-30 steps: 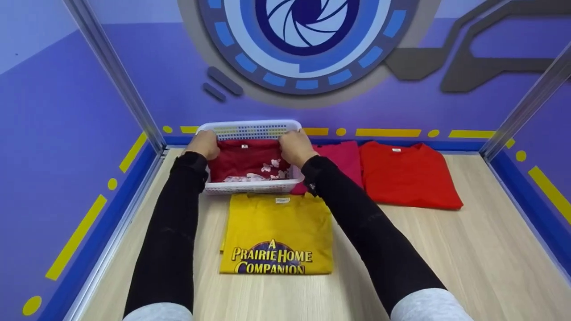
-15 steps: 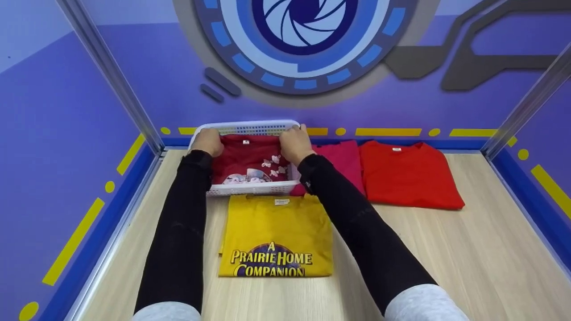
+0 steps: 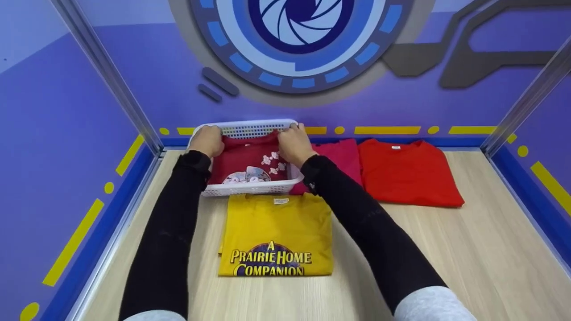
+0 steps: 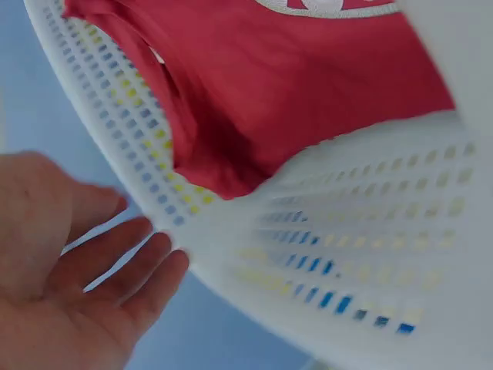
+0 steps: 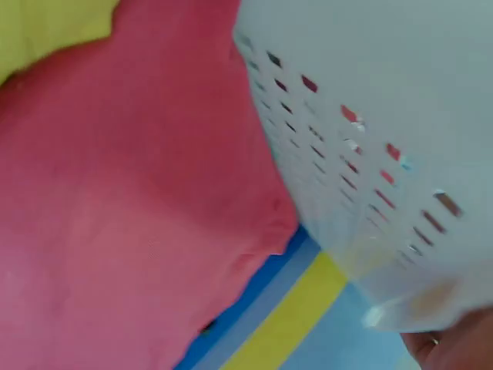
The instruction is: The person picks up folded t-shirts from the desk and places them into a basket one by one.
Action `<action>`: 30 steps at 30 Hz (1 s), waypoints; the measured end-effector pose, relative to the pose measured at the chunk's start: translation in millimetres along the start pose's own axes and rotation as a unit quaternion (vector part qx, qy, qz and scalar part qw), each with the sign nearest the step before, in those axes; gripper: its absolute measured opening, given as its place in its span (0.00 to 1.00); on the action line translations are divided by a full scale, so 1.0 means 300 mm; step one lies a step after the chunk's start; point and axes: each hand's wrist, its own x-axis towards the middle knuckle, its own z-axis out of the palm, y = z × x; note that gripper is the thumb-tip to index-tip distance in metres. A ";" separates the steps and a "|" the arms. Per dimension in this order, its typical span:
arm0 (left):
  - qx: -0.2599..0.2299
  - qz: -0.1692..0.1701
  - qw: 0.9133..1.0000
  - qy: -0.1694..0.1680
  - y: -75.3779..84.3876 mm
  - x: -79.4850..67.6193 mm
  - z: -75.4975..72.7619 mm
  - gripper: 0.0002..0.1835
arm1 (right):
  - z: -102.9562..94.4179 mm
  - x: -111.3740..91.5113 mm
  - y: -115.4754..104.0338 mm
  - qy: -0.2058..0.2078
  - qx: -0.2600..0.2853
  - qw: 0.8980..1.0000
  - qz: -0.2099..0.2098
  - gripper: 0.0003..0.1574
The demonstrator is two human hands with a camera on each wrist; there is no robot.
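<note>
A white plastic basket (image 3: 250, 189) with perforated walls stands at the back left, holding a folded dark red T-shirt (image 3: 241, 162) with pale printed figures. The left hand (image 3: 207, 141) is at its back left corner. In the left wrist view, that hand's extended fingers (image 4: 154, 289) touch the rim from outside, apart from the shirt. At the back right corner, the right hand (image 3: 294, 145) has curled fingers over the rim beside the raised shirt collar. The right wrist view shows only part of this hand (image 5: 462, 343), its fingertips mostly hidden.
In front of the basket lies a folded yellow T-shirt (image 3: 276, 236) with lettering. A pink shirt (image 3: 343, 158) lies against the basket's right side, partly beneath the right arm. Farther right is a folded red shirt (image 3: 408, 176). Purple-blue walls (image 3: 147, 80) enclose the wooden table (image 3: 446, 249).
The red shirt in the basket has shifted, showing more of its print, and its collar edge now rises towards the right hand. Both hands stay near the basket's back corners.
</note>
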 end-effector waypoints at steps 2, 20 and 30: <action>0.004 0.017 0.999 -0.031 0.014 -0.022 -0.014 0.15 | -0.028 -0.027 -0.011 -0.017 0.036 0.998 -0.040 0.13; -0.025 0.068 0.964 -0.255 0.007 -0.189 0.066 0.29 | -0.075 -0.130 -0.115 -0.343 0.173 0.921 -0.067 0.46; 0.001 0.086 0.986 -0.141 0.077 -0.225 0.041 0.23 | -0.112 -0.174 -0.130 -0.204 0.211 0.947 -0.134 0.27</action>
